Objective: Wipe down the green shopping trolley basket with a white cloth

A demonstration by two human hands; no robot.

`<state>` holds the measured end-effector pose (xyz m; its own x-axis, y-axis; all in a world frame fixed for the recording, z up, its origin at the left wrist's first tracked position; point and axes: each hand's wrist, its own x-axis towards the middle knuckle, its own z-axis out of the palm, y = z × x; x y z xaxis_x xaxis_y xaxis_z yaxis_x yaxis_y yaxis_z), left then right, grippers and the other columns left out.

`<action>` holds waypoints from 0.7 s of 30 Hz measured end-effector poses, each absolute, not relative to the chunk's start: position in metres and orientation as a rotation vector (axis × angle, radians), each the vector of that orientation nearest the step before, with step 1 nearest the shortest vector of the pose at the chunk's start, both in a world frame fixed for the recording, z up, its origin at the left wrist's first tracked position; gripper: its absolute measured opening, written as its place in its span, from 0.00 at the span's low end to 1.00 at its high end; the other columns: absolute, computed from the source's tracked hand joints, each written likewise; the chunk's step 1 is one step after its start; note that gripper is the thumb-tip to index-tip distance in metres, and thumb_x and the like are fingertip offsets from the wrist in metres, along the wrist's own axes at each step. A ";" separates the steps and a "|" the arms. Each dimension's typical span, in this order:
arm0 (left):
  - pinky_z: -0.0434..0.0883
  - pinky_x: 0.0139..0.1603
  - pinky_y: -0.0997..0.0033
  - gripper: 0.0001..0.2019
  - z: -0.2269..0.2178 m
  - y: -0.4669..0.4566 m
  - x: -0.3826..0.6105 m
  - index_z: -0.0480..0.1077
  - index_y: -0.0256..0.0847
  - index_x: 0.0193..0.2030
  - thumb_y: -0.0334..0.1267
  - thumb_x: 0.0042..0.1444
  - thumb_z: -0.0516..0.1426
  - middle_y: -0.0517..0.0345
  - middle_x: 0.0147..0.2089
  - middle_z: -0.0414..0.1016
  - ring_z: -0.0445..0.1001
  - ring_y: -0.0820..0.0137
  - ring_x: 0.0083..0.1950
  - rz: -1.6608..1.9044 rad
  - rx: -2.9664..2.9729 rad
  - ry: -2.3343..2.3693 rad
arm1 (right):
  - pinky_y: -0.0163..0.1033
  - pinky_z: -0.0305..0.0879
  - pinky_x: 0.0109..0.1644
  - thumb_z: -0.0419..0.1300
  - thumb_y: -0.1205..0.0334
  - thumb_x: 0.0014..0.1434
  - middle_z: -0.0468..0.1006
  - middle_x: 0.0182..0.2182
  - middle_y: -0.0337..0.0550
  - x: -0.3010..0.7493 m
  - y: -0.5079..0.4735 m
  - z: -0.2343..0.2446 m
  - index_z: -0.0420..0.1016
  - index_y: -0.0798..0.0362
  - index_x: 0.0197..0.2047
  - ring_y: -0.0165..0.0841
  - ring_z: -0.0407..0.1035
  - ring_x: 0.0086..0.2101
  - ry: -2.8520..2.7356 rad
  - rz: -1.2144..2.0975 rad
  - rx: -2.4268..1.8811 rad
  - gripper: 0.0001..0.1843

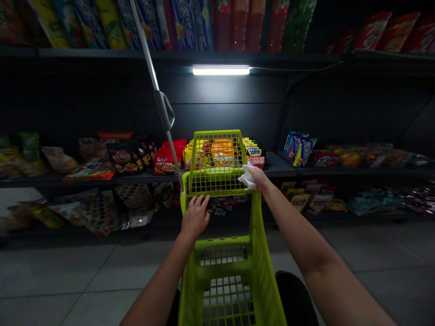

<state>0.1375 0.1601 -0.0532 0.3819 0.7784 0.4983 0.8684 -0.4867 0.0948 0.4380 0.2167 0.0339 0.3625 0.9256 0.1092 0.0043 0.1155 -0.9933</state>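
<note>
Fingers of the right hand were closed on a crumpled white cloth, a little right of the middle of the frame. The cloth lay between them and stuck out to their left, against or just in front of the right edge of a green mesh panel; whether it pressed on the plastic could not be told. That panel stood up at the far end of a green cart, which ran down to the bottom edge of the frame.

Left of centre, the left hand was open, palm down, its fingers slightly spread and bent, holding nothing that showed. Their tips lay at the lower left edge of the panel, well apart from the cloth and lower in the frame.

A metal rod with a grey grip slanted from the top of the frame down to the cart's far left corner. Behind the panel, orange packets showed through the mesh, with red packets to the left, on a dark shelf. Above, near the top centre, a lit tube hung under the upper shelf.
</note>
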 end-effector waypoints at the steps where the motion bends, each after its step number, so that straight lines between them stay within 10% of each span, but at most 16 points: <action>1: 0.65 0.68 0.54 0.33 -0.053 0.159 0.137 0.55 0.47 0.73 0.32 0.61 0.54 0.50 0.69 0.64 0.57 0.55 0.72 -0.762 -2.468 -1.458 | 0.33 0.65 0.25 0.64 0.52 0.48 0.73 0.25 0.37 0.438 0.213 0.033 0.69 0.53 0.40 0.30 0.67 0.22 -0.971 0.866 -1.251 0.19; 10: 0.54 0.72 0.38 0.49 -0.028 0.079 0.116 0.21 0.56 0.75 0.38 0.64 0.57 0.48 0.79 0.20 0.33 0.48 0.79 -1.393 -2.300 -1.152 | 0.33 0.66 0.34 0.61 0.57 0.47 0.77 0.34 0.35 0.447 0.162 0.013 0.69 0.50 0.50 0.30 0.68 0.30 -1.049 0.679 -1.143 0.24; 18: 0.47 0.73 0.32 0.57 0.003 0.019 0.094 0.16 0.60 0.73 0.41 0.58 0.63 0.56 0.79 0.21 0.27 0.53 0.79 -1.692 -2.027 -1.054 | 0.42 0.71 0.44 0.62 0.57 0.52 0.80 0.42 0.43 0.462 0.088 -0.023 0.74 0.50 0.48 0.39 0.74 0.40 -1.432 0.535 -1.162 0.19; 21: 0.46 0.75 0.34 0.45 -0.002 0.006 0.082 0.38 0.59 0.75 0.34 0.60 0.62 0.57 0.75 0.53 0.48 0.57 0.77 -1.450 -2.289 -0.873 | 0.50 0.66 0.60 0.59 0.62 0.55 0.78 0.53 0.46 0.466 0.064 -0.032 0.75 0.48 0.49 0.43 0.72 0.54 -1.603 0.534 -1.112 0.18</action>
<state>0.0818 0.0060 -0.0018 0.3082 0.3348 0.8905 0.6304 -0.7729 0.0724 0.4657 0.0642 -0.0317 -0.0027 0.8633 0.5047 0.3888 0.4659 -0.7949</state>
